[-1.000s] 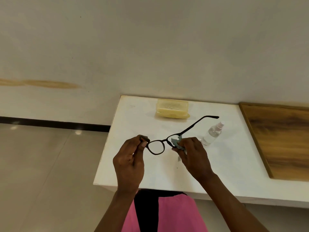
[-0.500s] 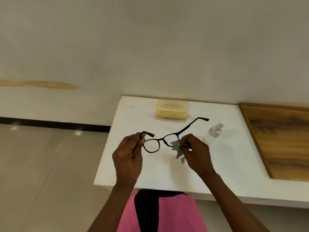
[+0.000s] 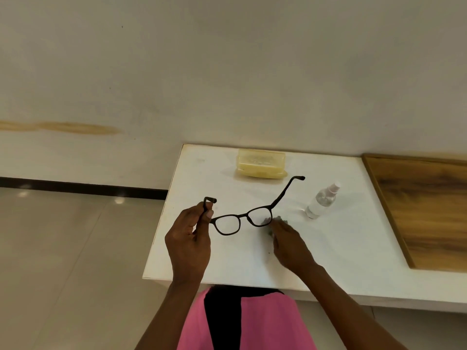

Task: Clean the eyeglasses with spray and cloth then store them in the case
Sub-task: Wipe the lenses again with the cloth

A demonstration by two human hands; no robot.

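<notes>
Behind, yellow case (image 3: 261, 163) lies shut; spray bottle (image 3: 321, 201) holds clear liquid.

Case (image 3: 261, 163) at counter (image 3: 341, 261) back edge; bottle (image 3: 321, 202) to its right, nearer front; board (image 3: 424, 210) at right end.

Black eyeglasses (image 3: 242, 218) held unfolded, closed yellow case (image 3: 261, 163), spray bottle (image 3: 321, 201) lying flat

One pair of eyeglasses (image 3: 241, 218), one cloth (image 3: 274, 222), one spray bottle (image 3: 320, 202), one yellow case (image 3: 260, 162), two hands.
</notes>
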